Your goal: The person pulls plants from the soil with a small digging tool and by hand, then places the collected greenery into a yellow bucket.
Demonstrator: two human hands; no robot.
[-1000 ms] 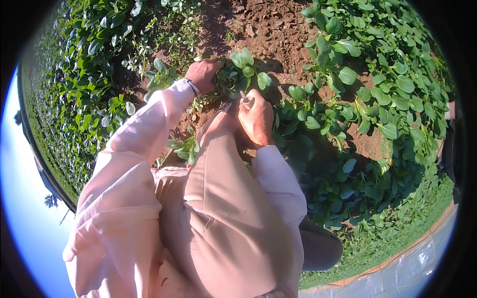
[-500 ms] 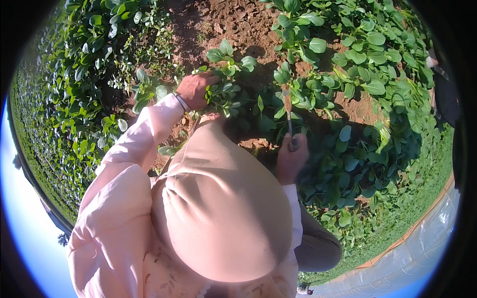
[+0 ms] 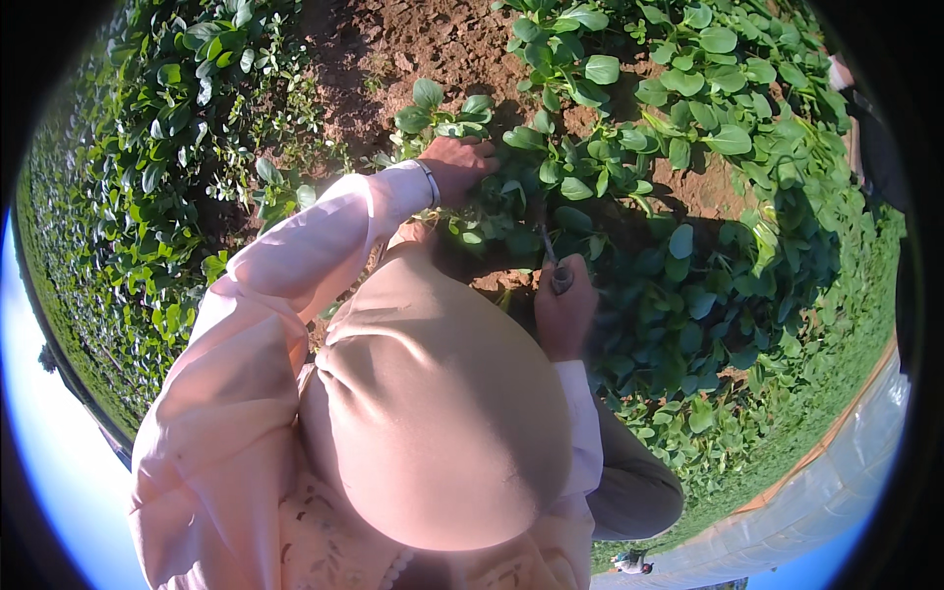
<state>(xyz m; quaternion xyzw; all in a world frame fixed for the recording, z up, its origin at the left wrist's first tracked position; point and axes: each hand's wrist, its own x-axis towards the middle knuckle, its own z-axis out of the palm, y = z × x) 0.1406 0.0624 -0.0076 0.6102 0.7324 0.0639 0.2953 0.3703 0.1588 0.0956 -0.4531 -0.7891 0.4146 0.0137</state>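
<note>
My left hand (image 3: 458, 167), with a band at its wrist, reaches over low leaves beside a young leafy green plant (image 3: 429, 116). Its fingers are curled down, and what lies under them is hidden. Lower and to the right, my right hand (image 3: 565, 310) grips a hand tool (image 3: 548, 243) with a thin metal shaft. The rounded end of its handle shows at the top of the fist. The tool's far end disappears among shaded leaves under a larger clump of leafy greens (image 3: 580, 162).
Dense leafy greens (image 3: 172, 128) fill the left side, and more greens (image 3: 718, 88) grow on the right. Bare reddish soil (image 3: 393, 44) lies ahead between them. At the right edge is part of another person (image 3: 870, 147). Plastic sheeting (image 3: 836, 467) borders the lower right.
My left hand has moved right, toward the larger clump. My right hand has shifted slightly left, and the tool's rusty blade, visible before, is now hidden among leaves.
</note>
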